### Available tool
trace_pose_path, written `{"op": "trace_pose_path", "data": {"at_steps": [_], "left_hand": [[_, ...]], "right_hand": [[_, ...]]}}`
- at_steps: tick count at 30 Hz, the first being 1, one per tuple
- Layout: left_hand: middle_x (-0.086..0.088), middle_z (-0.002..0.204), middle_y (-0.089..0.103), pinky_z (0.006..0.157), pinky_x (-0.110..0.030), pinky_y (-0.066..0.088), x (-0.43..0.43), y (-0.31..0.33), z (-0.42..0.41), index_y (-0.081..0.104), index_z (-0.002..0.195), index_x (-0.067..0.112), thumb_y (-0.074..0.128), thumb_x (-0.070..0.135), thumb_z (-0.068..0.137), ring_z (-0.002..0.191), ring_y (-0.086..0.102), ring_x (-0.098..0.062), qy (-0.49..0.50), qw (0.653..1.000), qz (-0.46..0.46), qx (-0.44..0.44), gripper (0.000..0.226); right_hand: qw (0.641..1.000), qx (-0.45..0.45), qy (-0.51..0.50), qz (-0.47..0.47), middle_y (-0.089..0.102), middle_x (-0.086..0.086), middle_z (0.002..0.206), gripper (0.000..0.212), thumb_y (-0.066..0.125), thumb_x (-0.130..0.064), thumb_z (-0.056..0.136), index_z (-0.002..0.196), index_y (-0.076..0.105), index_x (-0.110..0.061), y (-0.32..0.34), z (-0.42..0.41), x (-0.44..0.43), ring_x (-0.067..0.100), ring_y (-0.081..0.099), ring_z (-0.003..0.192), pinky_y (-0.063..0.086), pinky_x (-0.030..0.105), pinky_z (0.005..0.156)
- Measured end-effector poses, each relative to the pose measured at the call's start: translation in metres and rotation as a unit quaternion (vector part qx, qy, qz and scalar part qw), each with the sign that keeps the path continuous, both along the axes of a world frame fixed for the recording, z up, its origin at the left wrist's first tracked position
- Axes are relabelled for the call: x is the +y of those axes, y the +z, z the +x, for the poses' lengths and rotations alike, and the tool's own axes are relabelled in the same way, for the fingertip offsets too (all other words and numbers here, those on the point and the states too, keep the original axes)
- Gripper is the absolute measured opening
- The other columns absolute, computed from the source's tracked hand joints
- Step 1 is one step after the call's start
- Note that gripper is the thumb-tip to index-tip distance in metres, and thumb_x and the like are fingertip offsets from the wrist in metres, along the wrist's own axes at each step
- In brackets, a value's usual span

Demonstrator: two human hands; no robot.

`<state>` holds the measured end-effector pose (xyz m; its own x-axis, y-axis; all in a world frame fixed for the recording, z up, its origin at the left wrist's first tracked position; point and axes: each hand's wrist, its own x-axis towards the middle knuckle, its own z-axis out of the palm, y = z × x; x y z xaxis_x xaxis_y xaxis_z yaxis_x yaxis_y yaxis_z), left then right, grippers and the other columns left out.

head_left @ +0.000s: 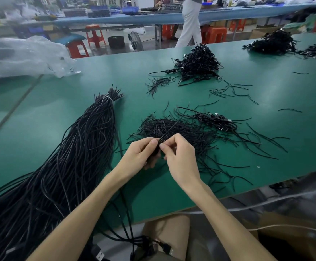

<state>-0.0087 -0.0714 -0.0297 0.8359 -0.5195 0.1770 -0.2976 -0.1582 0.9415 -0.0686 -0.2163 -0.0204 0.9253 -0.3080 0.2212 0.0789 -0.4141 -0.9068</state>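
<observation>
My left hand [141,154] grips a small coiled black cable [156,150] above the green table [59,113]. My right hand [178,153] pinches a thin black twist tie [169,129] at the top of that coil; the tie's free end sticks up and away. Just beyond my hands lies a loose heap of black twist ties [181,129]. A long bundle of black cables [74,151], bound near its far end with a white band, stretches along the left and hangs off the near edge.
Tied cable coils [217,119] lie to the right of the tie heap, with a bigger pile [198,65] further back and more piles [274,42] at the far right. Clear plastic bags [21,55] sit at far left. A person [190,21] walks beyond the table.
</observation>
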Motion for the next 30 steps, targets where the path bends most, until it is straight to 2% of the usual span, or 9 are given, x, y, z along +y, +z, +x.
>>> {"op": "trace_pose_path", "data": {"at_steps": [3, 6, 11, 15, 19, 25, 28, 30], "left_hand": [[-0.007, 0.075, 0.062, 0.045, -0.027, 0.042, 0.002, 0.002, 0.001, 0.061, 0.085, 0.005, 0.041, 0.034, 0.111, 0.054, 0.054, -0.023, -0.05, 0.994, -0.039, 0.088, 0.043], [-0.015, 0.076, 0.053, 0.05, -0.03, 0.039, 0.003, 0.001, 0.003, 0.058, 0.086, 0.009, 0.042, 0.04, 0.11, 0.056, 0.048, -0.024, -0.093, 0.982, -0.044, 0.16, 0.043], [0.002, 0.075, 0.038, 0.05, -0.022, 0.03, 0.003, -0.001, 0.004, 0.05, 0.087, 0.018, 0.047, 0.034, 0.107, 0.056, 0.03, -0.013, -0.108, 0.963, -0.091, 0.228, 0.026], [0.002, 0.074, 0.036, 0.05, -0.021, 0.03, 0.002, -0.001, 0.002, 0.047, 0.085, 0.017, 0.048, 0.028, 0.107, 0.056, 0.03, -0.012, -0.082, 0.962, -0.105, 0.24, 0.025], [0.004, 0.07, 0.037, 0.048, -0.02, 0.028, 0.002, 0.002, 0.001, 0.044, 0.074, 0.022, 0.047, 0.02, 0.107, 0.055, 0.028, -0.012, -0.036, 0.968, -0.113, 0.222, 0.033], [0.001, 0.07, 0.031, 0.049, -0.019, 0.028, 0.002, 0.006, 0.002, 0.038, 0.072, 0.021, 0.047, 0.019, 0.108, 0.054, 0.025, -0.012, -0.002, 0.968, -0.142, 0.205, 0.037], [0.001, 0.069, 0.034, 0.048, -0.02, 0.029, 0.004, 0.007, 0.003, 0.046, 0.073, 0.019, 0.051, 0.02, 0.106, 0.054, 0.027, -0.013, -0.007, 0.96, -0.167, 0.226, 0.033], [0.001, 0.069, 0.038, 0.049, -0.02, 0.03, 0.004, 0.008, 0.004, 0.061, 0.088, 0.009, 0.052, 0.019, 0.105, 0.054, 0.029, -0.012, -0.016, 0.951, -0.186, 0.248, 0.022]], "right_hand": [[1.0, -0.019, 0.014, -0.019, 0.065, -0.004, 0.077, 0.022, 0.063, -0.011, 0.099, 0.08, 0.054, -0.019, 0.002, 0.0, -0.001, 0.017, 0.063, 0.08, 0.052, 0.042, 0.08], [0.998, -0.024, 0.027, -0.048, 0.063, -0.004, 0.079, 0.023, 0.061, -0.008, 0.099, 0.081, 0.051, -0.019, 0.003, -0.001, -0.003, 0.016, 0.063, 0.079, 0.051, 0.044, 0.079], [0.994, -0.026, 0.042, -0.096, 0.054, -0.011, 0.087, 0.021, 0.062, -0.008, 0.098, 0.082, 0.052, -0.017, 0.002, -0.004, -0.005, 0.014, 0.055, 0.08, 0.049, 0.045, 0.077], [0.992, -0.028, 0.038, -0.116, 0.053, -0.011, 0.09, 0.018, 0.061, -0.015, 0.1, 0.085, 0.053, -0.016, 0.002, -0.005, -0.002, 0.011, 0.053, 0.078, 0.047, 0.04, 0.075], [0.991, -0.026, 0.033, -0.127, 0.053, -0.007, 0.093, 0.016, 0.059, -0.02, 0.102, 0.088, 0.053, -0.015, 0.002, -0.005, 0.002, 0.014, 0.053, 0.08, 0.047, 0.04, 0.076], [0.995, -0.019, 0.017, -0.095, 0.054, -0.01, 0.093, 0.018, 0.06, -0.021, 0.102, 0.086, 0.052, -0.019, 0.002, -0.002, 0.009, 0.009, 0.052, 0.081, 0.046, 0.037, 0.077], [0.995, -0.018, 0.014, -0.095, 0.053, -0.012, 0.092, 0.02, 0.059, -0.022, 0.102, 0.085, 0.051, -0.022, 0.002, 0.0, 0.011, 0.006, 0.053, 0.082, 0.046, 0.033, 0.075], [0.995, -0.02, 0.011, -0.098, 0.053, -0.013, 0.09, 0.022, 0.059, -0.021, 0.102, 0.083, 0.049, -0.023, 0.001, 0.0, 0.011, 0.004, 0.054, 0.083, 0.045, 0.032, 0.073]]}}
